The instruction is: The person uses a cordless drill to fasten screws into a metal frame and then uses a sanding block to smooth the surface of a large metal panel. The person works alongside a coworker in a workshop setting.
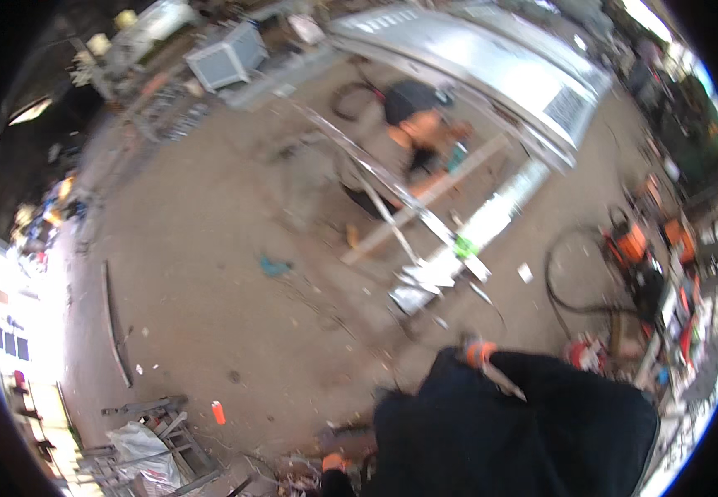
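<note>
The picture is smeared by motion. My right hand (472, 341), which seems gloved in grey with an orange cuff, is in front of my dark clothing at the lower middle. My left hand (334, 460) is low in the picture, mostly an orange patch by a dark sleeve. Fingers of both are too blurred to read, and I see nothing certain in either. Ahead, a crouching person (375, 153) in a dark cap leans over a metal frame (425, 199) of crossed bars. A pale flat strip (504, 203) lies beside it, with a green object (464, 247) on it.
A large silvery metal panel (491, 62) stands raised at the far right. Orange machines (628, 244) and a dark hose (551, 273) are on the right. Scrap bars (181, 439) lie at the lower left, a long rod (110, 323) on the floor, a grey box (226, 56) behind.
</note>
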### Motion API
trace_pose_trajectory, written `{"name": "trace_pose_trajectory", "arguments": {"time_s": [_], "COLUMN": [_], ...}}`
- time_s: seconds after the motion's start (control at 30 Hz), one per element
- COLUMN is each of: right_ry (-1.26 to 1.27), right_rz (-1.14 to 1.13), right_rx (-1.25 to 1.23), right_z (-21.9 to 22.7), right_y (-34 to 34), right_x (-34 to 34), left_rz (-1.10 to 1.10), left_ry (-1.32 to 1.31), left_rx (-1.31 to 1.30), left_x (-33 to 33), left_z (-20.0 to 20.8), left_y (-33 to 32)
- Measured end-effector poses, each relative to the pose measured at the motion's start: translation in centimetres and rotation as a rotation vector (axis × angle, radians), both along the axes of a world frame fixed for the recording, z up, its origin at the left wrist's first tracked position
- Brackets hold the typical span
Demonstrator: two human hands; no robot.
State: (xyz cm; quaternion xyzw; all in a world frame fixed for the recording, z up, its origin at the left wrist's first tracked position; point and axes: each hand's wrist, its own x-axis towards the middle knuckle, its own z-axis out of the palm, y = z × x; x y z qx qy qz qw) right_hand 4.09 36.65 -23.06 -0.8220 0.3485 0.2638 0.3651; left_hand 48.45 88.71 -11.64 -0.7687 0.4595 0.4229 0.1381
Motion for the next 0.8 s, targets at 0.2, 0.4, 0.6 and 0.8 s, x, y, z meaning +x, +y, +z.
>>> {"name": "trace_pose_trajectory", "arguments": {"time_s": [0.2, 0.4, 0.6, 0.8], "right_ry": [-0.380, -0.531, -0.464, -0.480], "right_rz": [0.029, -0.040, -0.060, -0.367], "right_rx": [0.098, 0.209, 0.235, 0.217], "right_z": [11.8, 12.8, 10.4, 12.8], "right_y": [6.2, 7.8, 3.4, -3.2], "right_x": [28.3, 46.1, 63.6, 75.4], "left_rz": [0.133, 0.036, 1.038, 0.540], "left_ry": [-0.009, 0.081, 0.536, 0.388], "left_rx": [-0.086, -0.380, -0.163, -0.100], "left_x": [15.1, 29.4, 45.3, 58.0], "left_z": [1.2, -2.4, -1.5, 1.2], "left_y": [-0.7, -14.5, -24.9, -31.0]}}
